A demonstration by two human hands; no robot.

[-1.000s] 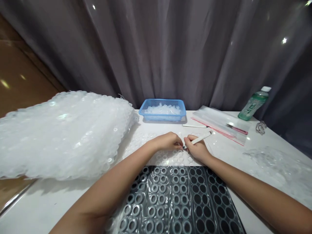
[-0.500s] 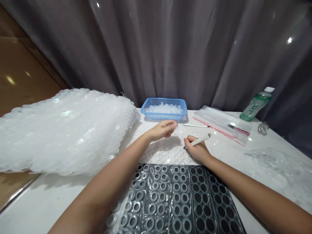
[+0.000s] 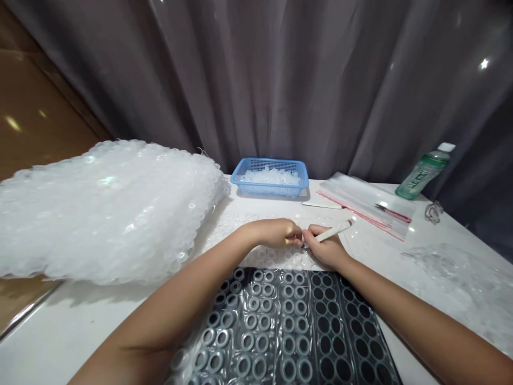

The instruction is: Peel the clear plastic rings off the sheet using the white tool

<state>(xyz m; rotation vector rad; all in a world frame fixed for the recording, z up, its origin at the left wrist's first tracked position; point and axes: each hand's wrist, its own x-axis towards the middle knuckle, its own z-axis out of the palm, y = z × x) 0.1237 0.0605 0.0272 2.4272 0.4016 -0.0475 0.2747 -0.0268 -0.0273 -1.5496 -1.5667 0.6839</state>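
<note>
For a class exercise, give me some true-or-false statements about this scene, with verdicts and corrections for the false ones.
1. The right hand holds a white-handled craft knife. True.
2. The blue plastic basket is empty. False: it holds clear plastic rings.
3. The plastic bottle is to the right of the basket. True.
4. The black mat lies beyond the basket. False: it lies nearer the person, with a clear ringed sheet over and beyond it.

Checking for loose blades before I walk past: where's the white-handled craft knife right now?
In the head view, the white-handled craft knife is in the right hand, its tip beside the left hand, just beyond the black ring sheet.
</note>
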